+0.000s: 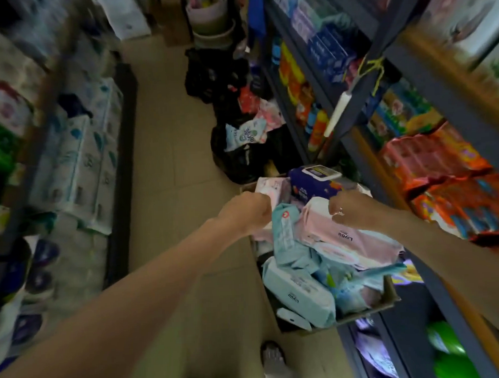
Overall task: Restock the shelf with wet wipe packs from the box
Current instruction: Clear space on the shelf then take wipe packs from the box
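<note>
Both hands are reaching into a cardboard box (390, 295) heaped with soft pink and pale blue packs. The left hand (245, 213) is curling round a pink pack (268, 188); the right hand (350, 210) is gripping another pink pack's (344, 236) end.

Tissue roll multipacks (78, 165) stacked at left of frame. Black bags (241, 157) w/ small packets on beige floor tiles (167, 169), centre. Plastic buckets (209, 17) top centre. Sandalled foot (274, 359) bottom centre.
</note>
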{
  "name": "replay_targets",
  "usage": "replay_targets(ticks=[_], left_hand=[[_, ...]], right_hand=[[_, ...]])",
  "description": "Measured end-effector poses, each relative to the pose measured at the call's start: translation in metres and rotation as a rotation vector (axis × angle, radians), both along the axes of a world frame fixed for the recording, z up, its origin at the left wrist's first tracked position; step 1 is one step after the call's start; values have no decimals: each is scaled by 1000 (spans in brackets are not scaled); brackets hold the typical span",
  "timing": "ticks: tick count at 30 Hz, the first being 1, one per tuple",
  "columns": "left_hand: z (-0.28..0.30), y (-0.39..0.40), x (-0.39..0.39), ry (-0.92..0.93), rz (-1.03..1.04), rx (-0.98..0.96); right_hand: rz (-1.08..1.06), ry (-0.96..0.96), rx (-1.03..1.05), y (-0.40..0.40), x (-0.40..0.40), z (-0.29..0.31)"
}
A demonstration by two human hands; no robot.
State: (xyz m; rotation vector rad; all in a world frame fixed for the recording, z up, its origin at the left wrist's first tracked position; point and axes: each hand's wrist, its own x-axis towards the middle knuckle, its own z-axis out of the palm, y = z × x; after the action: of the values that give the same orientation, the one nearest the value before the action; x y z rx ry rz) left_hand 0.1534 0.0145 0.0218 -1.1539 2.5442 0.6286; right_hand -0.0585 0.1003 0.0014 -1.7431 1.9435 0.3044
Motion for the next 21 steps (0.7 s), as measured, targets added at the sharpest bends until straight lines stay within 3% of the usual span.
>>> replay_targets(ticks=[2,5,9,12,16,21], left_hand=[[-6,-3,-5,-17,42,-5],[-13,-3,-11,-77,38,-21],[-16,6,-8,-127,-30,-18],[-15,9,5,-134,-25,-44],[-21,7,27,-52,192,43],[-27,15,45,-87,182,59]], right_hand=[[-5,-15,22,3,-7,-19],[7,-20,-108,-4,-14,-40],[246,120,-311,-28,1,-51],[499,264,-250,-46,19,-58],[687,444,-158,-61,30,-48],[653,427,-43,-49,41,-33]])
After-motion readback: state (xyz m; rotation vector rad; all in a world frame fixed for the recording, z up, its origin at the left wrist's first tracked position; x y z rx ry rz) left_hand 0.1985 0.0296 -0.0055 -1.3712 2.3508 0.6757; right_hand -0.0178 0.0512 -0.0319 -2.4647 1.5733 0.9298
